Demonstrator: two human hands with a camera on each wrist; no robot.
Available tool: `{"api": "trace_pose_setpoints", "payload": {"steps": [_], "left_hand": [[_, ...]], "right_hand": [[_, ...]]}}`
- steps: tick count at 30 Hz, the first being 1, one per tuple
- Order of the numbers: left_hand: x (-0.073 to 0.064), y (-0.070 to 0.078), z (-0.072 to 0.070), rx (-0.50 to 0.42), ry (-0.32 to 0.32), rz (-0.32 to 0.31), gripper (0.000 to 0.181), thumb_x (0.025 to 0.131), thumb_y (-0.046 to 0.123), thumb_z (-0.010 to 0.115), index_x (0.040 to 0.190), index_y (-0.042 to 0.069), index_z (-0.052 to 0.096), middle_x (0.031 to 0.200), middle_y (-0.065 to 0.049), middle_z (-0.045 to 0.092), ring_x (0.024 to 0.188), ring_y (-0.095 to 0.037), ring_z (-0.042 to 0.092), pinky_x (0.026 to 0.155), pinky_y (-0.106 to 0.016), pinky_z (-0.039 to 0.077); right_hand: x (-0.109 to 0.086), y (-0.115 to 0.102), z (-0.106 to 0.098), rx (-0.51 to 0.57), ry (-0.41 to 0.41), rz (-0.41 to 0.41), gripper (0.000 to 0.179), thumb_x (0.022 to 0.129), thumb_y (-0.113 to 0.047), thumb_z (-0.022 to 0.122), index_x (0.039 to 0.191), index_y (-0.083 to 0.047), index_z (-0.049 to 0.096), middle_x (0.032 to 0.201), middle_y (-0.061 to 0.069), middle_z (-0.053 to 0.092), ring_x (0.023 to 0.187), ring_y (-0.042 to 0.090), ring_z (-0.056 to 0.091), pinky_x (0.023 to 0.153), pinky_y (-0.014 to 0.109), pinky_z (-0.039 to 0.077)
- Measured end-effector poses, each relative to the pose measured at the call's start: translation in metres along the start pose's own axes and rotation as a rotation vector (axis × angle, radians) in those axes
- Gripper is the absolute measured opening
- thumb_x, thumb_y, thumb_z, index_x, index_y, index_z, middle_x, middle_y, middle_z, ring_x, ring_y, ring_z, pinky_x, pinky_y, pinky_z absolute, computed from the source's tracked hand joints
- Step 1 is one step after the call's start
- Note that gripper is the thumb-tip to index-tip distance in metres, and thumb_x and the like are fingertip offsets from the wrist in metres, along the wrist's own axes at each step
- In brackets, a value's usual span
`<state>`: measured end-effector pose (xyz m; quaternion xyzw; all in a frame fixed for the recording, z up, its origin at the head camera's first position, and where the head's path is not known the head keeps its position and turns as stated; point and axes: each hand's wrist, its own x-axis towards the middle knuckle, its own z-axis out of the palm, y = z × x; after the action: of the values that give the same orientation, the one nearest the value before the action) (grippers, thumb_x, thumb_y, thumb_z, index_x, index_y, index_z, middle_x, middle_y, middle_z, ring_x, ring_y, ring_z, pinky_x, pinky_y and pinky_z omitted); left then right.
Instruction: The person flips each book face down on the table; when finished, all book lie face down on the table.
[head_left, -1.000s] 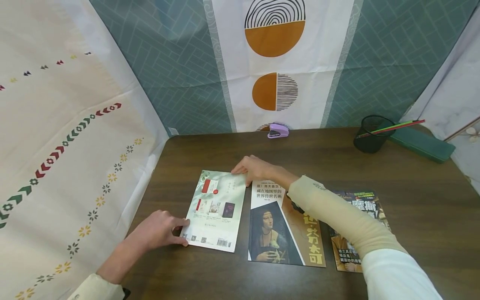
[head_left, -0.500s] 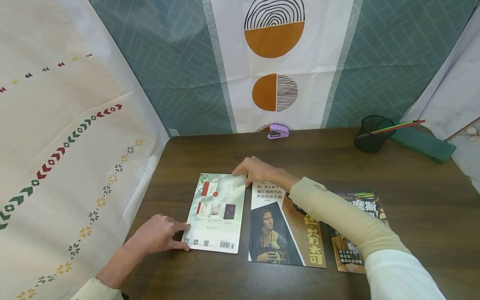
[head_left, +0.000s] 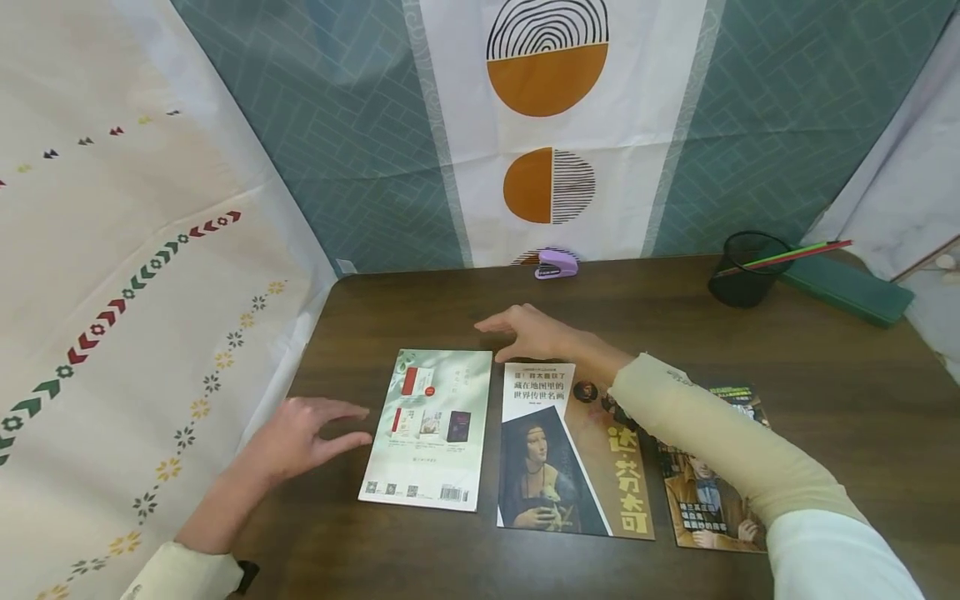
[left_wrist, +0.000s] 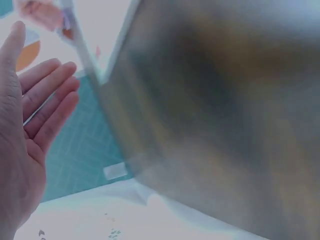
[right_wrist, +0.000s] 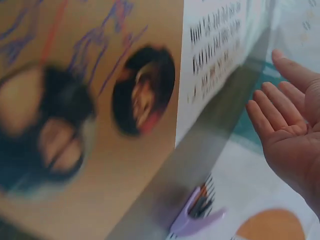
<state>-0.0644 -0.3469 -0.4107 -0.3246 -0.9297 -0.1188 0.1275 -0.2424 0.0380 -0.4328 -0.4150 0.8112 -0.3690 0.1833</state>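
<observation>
A pale green magazine (head_left: 427, 425), back cover up with small book pictures and a barcode, lies flat on the dark wooden table (head_left: 420, 308). Just off its left edge is my left hand (head_left: 300, 437), thumb and fingers spread and holding nothing. My right hand (head_left: 532, 333) hovers near its upper right corner, fingers extended, above the top of a brown and white book (head_left: 555, 492) with a portrait of a woman. That book lies to the right of the magazine, a narrow gap between them. Both wrist views show empty palms with fairly straight fingers.
Right of the portrait book lies a dark magazine (head_left: 712, 508), partly covered by my right sleeve. A purple stapler (head_left: 557, 263) sits at the table's back edge. A black mesh pen cup (head_left: 738, 283) and a green case (head_left: 847, 287) stand at the back right.
The magazine has shifted slightly toward me. Both hands have let go of it: the left drew up and left, the right lifted a little to the right.
</observation>
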Motion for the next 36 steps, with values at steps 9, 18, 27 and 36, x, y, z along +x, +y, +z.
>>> {"api": "trace_pose_setpoints", "payload": {"steps": [9, 18, 27, 36], "left_hand": [[0.057, 0.002, -0.007, -0.228, -0.019, -0.113, 0.054, 0.080, 0.028, 0.096, 0.129, 0.018, 0.076, 0.125, 0.006, 0.075, 0.115, -0.021, 0.071, 0.094, -0.047, 0.058], [0.105, 0.037, 0.031, -0.542, -0.160, -0.121, 0.086, 0.080, 0.033, 0.097, 0.154, 0.021, 0.057, 0.156, 0.008, 0.056, 0.142, -0.022, 0.054, 0.111, -0.056, 0.047], [0.108, 0.078, 0.071, -0.621, -0.329, -0.073, 0.104, 0.074, 0.033, 0.100, 0.162, 0.022, 0.046, 0.163, 0.012, 0.046, 0.151, -0.017, 0.043, 0.118, -0.051, 0.042], [0.091, 0.105, 0.092, -0.664, -0.428, 0.029, 0.108, 0.074, 0.046, 0.098, 0.164, 0.024, 0.042, 0.165, 0.014, 0.043, 0.149, -0.011, 0.044, 0.118, -0.040, 0.042]], "right_hand": [[-0.046, 0.014, -0.025, 0.106, 0.072, 0.027, 0.059, 0.094, -0.005, 0.081, 0.148, 0.003, 0.058, 0.142, 0.017, 0.067, 0.134, 0.037, 0.062, 0.110, 0.054, 0.049], [-0.102, 0.028, -0.021, 0.094, 0.061, 0.046, 0.056, 0.097, -0.009, 0.079, 0.147, 0.006, 0.058, 0.142, 0.020, 0.066, 0.134, 0.040, 0.061, 0.108, 0.056, 0.050], [-0.153, 0.048, -0.023, 0.038, 0.111, 0.088, 0.054, 0.096, -0.008, 0.079, 0.145, 0.004, 0.061, 0.144, 0.018, 0.065, 0.132, 0.038, 0.062, 0.106, 0.054, 0.052], [-0.186, 0.053, -0.025, -0.003, 0.163, 0.130, 0.054, 0.095, -0.011, 0.081, 0.144, 0.003, 0.063, 0.140, 0.018, 0.068, 0.131, 0.041, 0.063, 0.107, 0.060, 0.049]]}}
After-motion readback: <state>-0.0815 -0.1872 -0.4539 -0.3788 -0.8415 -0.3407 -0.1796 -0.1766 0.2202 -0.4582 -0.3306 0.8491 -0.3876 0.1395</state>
